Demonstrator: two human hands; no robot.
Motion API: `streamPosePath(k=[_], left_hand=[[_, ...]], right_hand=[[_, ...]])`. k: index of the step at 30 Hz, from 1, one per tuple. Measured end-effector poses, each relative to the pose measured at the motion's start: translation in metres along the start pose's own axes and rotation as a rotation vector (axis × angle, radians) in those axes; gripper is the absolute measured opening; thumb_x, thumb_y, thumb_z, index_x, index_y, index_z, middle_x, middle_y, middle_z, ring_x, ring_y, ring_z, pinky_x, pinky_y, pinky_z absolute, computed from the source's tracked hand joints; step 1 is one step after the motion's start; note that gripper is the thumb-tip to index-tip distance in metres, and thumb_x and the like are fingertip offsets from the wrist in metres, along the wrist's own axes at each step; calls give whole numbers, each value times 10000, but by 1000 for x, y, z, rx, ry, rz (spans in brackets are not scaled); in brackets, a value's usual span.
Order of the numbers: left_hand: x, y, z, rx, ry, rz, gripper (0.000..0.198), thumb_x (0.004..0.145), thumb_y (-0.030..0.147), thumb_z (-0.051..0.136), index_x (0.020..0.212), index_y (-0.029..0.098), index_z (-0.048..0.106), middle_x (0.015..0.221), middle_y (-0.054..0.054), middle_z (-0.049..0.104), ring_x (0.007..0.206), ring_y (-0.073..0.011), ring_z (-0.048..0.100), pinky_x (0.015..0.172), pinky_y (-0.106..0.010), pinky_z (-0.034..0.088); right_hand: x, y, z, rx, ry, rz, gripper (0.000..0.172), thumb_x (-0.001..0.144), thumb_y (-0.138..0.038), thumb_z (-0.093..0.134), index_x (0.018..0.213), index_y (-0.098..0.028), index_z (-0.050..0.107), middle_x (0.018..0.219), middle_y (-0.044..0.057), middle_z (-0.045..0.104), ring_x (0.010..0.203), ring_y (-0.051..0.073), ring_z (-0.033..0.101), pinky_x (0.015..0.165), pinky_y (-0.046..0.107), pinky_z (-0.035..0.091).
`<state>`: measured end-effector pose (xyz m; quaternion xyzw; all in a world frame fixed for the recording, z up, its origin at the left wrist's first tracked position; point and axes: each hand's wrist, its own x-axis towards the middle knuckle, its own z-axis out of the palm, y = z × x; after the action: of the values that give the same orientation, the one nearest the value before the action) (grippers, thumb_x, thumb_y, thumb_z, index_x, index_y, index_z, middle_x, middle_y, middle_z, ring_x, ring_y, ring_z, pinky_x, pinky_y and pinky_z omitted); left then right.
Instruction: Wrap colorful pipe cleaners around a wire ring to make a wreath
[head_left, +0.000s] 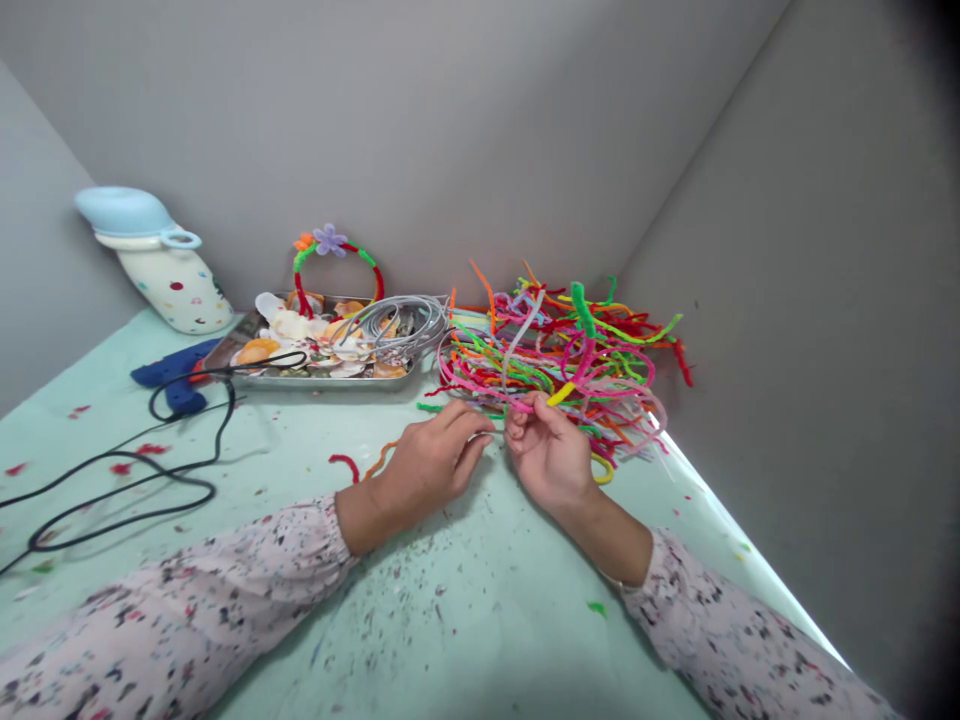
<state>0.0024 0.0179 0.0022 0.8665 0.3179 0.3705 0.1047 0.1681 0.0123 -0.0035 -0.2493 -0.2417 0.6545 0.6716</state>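
My right hand is closed, thumb and fingers pinching a curved band wrapped in pipe cleaner, with green, pink and yellow sections. A bare grey strip rises from the fingers and seems to be the band's other end. Beside it, my left hand is closed in a pinch, fingertips close to the right fingers; whatever lies between them is too small to make out. Just behind both hands spreads a pile of many-coloured pipe cleaners. Short red and orange pipe cleaner pieces lie by my left wrist.
A metal tray holds petal-like scraps, a coil of grey wire and a wrapped band with flowers. Left of it are a blue glue gun with a looping black cord and a white bottle. Grey walls stand behind and right.
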Motion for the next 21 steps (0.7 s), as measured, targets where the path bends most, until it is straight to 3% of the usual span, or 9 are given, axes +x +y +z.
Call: streamPosePath(k=[6,13,21], left_hand=[[0,0,0,28,-67,-9,172,910,178,481,1030,168,604,944,-56,614,769,-141,579,647,-247,470],[-1,0,-1,78,-154,-20,160,907,184,479,1015,178,598,946,-55,605,820,-164,596,701,-274,486],[-3,-1,2,99,-184,-37,191,908,208,487,1067,185,590,985,-63,612,863,-176,618,726,-293,509]], right_hand=[[1,-3,2,85,20,44,146,845,-190,483,734,-161,573,591,-2,517,517,102,476,423,178,376],[4,-6,1,126,69,7,91,819,-164,509,733,-179,534,616,-10,513,530,105,480,426,180,391],[3,-10,-2,154,-9,73,108,797,-183,513,690,-181,526,575,-26,431,491,91,423,390,158,361]])
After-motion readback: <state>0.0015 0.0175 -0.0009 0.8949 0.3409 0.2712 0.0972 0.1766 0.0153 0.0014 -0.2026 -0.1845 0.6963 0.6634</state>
